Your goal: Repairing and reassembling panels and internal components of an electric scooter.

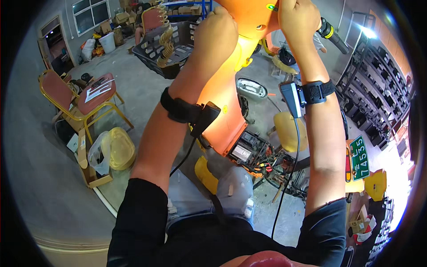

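An orange electric scooter (220, 122) stands before me, its front panel (255, 18) brightly lit at the top of the view. My left hand (216, 38) is closed in a fist against the panel's left side; what its fingers hold is hidden. On the panel's other side my right hand (300, 20) is closed too, and its grasp is hidden. A black handlebar grip (334, 36) with a yellow band sticks out past the right hand. Lower down, the scooter's body is uncovered, with wires (275, 164) and a black box with a silver label (241, 152) exposed.
A headlight unit (251, 87) lies on the floor beyond the scooter. At left are a red chair (95, 95) with papers and a yellow tub (119, 149). A black basket (178, 51) stands ahead. Shelves (378, 75) line the right. A green plate (359, 158) is at the scooter's rear.
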A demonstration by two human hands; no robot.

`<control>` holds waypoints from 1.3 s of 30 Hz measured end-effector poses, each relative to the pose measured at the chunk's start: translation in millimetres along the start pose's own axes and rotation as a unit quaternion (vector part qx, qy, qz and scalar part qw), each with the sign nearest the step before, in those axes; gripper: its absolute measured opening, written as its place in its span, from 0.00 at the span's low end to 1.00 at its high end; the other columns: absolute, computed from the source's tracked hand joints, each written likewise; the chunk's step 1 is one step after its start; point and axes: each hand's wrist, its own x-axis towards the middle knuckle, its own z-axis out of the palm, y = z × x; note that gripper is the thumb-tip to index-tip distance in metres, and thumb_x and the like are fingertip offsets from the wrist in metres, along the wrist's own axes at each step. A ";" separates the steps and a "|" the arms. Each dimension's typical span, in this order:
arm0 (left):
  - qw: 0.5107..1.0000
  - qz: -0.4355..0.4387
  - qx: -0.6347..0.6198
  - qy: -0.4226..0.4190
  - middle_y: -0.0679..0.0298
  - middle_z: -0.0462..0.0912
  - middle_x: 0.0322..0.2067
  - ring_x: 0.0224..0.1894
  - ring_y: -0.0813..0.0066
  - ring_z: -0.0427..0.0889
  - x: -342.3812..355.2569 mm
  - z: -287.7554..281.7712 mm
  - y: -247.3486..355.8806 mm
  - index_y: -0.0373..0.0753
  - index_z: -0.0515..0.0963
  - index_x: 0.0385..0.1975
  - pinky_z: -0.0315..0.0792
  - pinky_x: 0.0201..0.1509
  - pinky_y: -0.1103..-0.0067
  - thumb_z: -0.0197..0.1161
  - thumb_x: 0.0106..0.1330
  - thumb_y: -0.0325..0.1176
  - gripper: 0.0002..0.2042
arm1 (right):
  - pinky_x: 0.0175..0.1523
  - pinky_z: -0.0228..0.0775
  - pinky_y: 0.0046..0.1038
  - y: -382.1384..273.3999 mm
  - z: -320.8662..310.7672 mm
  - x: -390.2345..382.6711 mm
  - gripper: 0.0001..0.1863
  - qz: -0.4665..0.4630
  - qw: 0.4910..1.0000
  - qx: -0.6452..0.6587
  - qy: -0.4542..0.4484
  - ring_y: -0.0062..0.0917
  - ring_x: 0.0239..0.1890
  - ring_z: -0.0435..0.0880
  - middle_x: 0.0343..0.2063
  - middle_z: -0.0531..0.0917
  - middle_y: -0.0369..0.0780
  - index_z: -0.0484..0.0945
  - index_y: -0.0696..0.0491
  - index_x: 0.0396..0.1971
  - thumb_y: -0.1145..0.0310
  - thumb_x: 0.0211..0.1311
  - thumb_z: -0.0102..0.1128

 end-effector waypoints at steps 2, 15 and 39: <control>0.997 0.057 -0.032 -0.034 0.36 0.79 0.35 0.41 0.43 0.80 8.3 -0.4 -10.3 0.29 0.75 0.44 0.72 0.50 0.61 0.51 0.66 0.40 0.19 | 0.43 0.74 0.33 -3.8 -0.1 -0.1 0.19 0.015 1.000 -0.008 0.002 0.39 0.36 0.85 0.30 0.84 0.49 0.84 0.54 0.36 0.58 0.66 0.47; 0.998 0.054 -0.041 0.007 0.39 0.79 0.27 0.33 0.42 0.81 -3.7 -15.4 7.6 0.28 0.76 0.33 0.75 0.39 0.57 0.51 0.63 0.37 0.15 | 0.39 0.75 0.34 -12.8 -4.5 -0.4 0.17 0.023 0.999 0.027 0.030 0.40 0.31 0.85 0.26 0.84 0.49 0.84 0.57 0.33 0.61 0.65 0.49; 0.995 0.007 -0.028 0.098 0.43 0.81 0.23 0.27 0.46 0.83 -12.3 -4.0 14.6 0.30 0.73 0.27 0.77 0.34 0.58 0.55 0.61 0.37 0.13 | 0.45 0.72 0.32 11.6 4.8 -1.4 0.22 0.001 0.999 -0.036 -0.035 0.40 0.37 0.83 0.34 0.85 0.46 0.84 0.48 0.43 0.57 0.69 0.38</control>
